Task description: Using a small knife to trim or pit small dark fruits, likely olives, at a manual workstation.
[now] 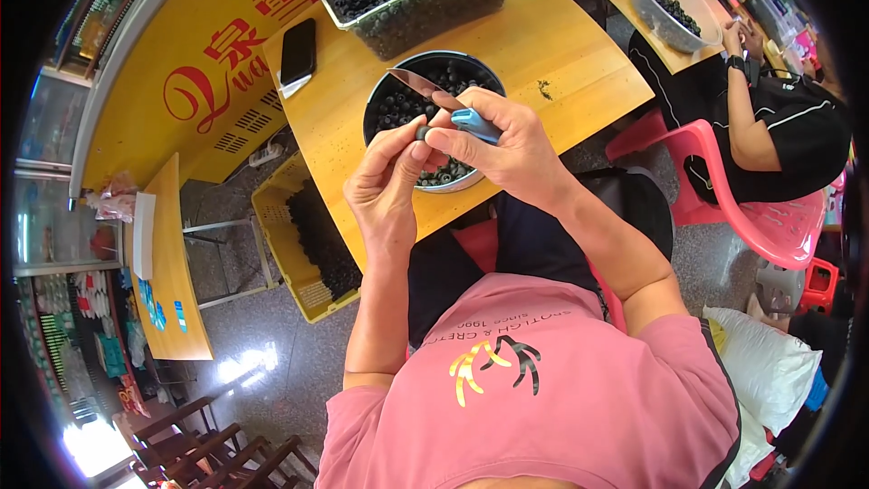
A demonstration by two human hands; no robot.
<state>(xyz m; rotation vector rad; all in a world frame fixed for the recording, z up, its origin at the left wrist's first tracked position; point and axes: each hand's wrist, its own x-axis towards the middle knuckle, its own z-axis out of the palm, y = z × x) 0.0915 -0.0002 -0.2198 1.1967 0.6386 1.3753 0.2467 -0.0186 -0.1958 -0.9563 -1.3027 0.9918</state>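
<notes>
hands raised over bowl (380,109): right (507,149) grips knife (444,101), left (389,181) pinches berry (423,133).

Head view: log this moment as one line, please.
left hand: pinches small dark fruit | right hand: grips blue-handled knife | below: round bowl of dark fruit
</notes>
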